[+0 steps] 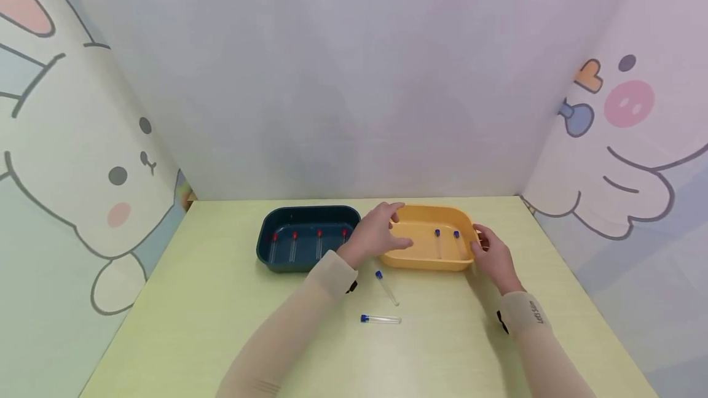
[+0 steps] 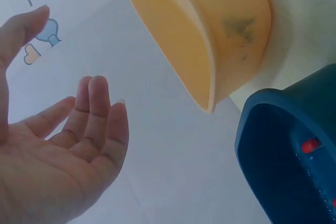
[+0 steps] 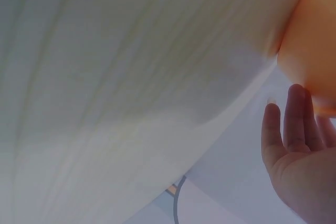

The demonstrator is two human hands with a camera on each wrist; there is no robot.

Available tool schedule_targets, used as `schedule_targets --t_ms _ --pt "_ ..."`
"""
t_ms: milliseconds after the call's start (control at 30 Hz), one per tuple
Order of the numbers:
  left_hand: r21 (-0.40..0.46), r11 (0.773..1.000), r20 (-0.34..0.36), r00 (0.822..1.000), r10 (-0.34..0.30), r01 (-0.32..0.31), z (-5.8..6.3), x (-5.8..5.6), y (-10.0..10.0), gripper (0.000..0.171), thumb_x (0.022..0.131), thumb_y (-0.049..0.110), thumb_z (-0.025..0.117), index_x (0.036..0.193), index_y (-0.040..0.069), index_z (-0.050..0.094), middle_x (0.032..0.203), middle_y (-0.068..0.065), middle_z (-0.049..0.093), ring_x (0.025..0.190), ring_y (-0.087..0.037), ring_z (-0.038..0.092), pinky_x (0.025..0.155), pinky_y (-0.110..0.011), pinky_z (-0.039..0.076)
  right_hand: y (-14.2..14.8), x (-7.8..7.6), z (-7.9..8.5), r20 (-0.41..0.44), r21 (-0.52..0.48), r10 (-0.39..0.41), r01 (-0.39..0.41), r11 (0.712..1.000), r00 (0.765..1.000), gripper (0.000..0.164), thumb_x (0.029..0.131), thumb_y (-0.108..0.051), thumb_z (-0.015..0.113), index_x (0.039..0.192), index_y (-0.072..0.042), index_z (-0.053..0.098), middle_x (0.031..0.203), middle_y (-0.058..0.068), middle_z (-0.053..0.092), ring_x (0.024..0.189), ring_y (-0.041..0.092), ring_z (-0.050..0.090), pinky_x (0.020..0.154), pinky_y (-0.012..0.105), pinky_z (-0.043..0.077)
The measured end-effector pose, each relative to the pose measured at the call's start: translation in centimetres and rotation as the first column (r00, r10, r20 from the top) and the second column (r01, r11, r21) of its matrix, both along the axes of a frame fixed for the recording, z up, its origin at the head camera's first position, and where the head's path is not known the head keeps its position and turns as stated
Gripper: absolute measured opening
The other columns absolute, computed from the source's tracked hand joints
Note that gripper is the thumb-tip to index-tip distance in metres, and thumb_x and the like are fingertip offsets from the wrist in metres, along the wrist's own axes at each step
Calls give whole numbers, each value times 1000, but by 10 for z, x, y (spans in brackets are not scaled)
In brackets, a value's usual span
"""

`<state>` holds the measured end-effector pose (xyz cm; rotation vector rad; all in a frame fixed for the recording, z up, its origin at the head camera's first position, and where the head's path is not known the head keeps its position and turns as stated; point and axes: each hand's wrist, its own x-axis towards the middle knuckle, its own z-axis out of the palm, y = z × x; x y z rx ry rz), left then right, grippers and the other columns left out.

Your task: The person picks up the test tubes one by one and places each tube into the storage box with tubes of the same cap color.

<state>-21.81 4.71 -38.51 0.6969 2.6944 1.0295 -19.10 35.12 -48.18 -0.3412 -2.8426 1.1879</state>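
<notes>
My left hand (image 1: pixel 375 233) hovers at the left end of a yellow tray (image 1: pixel 428 265), thumb and fingers spread apart. The left wrist view shows a gap between this hand and the tray. At the tray's right end, my right hand (image 1: pixel 496 260) holds the rim, its thumb at the edge and its fingers (image 3: pixel 295 114) against the outer wall. Inside the yellow tray lie two clear test tubes with blue caps (image 1: pixel 437 233). Two more blue-capped tubes lie on the table, one slanted (image 1: pixel 388 290) and one crosswise (image 1: pixel 381 319).
A dark blue tray (image 1: pixel 310 209) stands left of the yellow one, with several red-capped test tubes (image 1: pixel 294 236) in it. My left forearm crosses in front of its right corner. A pale curtain (image 1: pixel 354 109) hangs behind the light table (image 1: pixel 221 300), with cartoon-printed cloth at both sides.
</notes>
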Motion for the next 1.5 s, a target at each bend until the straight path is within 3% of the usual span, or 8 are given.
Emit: schedule_targets --t_ms 233,700,867,1100,1267,1500 --pt "23 1000 -40 999 -6 7 -14 9 -10 86 86 37 84 157 15 42 131 -7 61 112 -23 63 88 -29 57 2 0 -2 -6 9 -9 9 1000 1000 54 108 -16 48 159 -4 35 143 31 51 126 45 54 108 57 50" --pt "103 994 -6 1000 26 -25 -47 36 -17 83 83 30 87 153 13 47 123 -11 63 105 -27 63 82 -25 53 5 1 -2 -3 -5 -6 6 1000 1000 53 109 -18 48 159 -4 36 143 32 51 126 45 55 106 57 51" --pt "81 996 -11 999 41 -40 -58 44 -18 82 82 31 88 152 10 49 122 -10 64 102 -22 60 85 -29 54 5 1 -2 -8 -1 -4 4 1000 1000 53 109 -18 49 158 -4 36 143 32 51 126 46 55 106 57 51" --pt "37 999 -8 1000 31 -30 -70 54 -20 68 82 31 88 139 9 60 121 -7 64 100 -16 58 89 -29 55 4 1 -1 -8 -3 -5 5 1000 1000 53 109 -18 49 158 -4 36 143 32 51 126 46 54 107 58 50" --pt "-39 999 -29 1000 6 -7 -82 55 -22 65 80 33 90 134 10 62 117 -6 64 96 -13 55 85 -27 54 2 0 0 -8 -1 -1 1 1000 1000 53 108 -17 49 158 -3 36 141 32 51 125 46 55 107 58 50" --pt "-124 991 -42 998 46 -51 -95 54 -24 72 78 39 90 137 10 62 123 -5 61 103 -16 53 95 -33 55 3 -1 -2 -39 10 7 -7 1000 999 52 108 -16 50 156 -1 38 139 33 53 123 47 56 105 59 51"
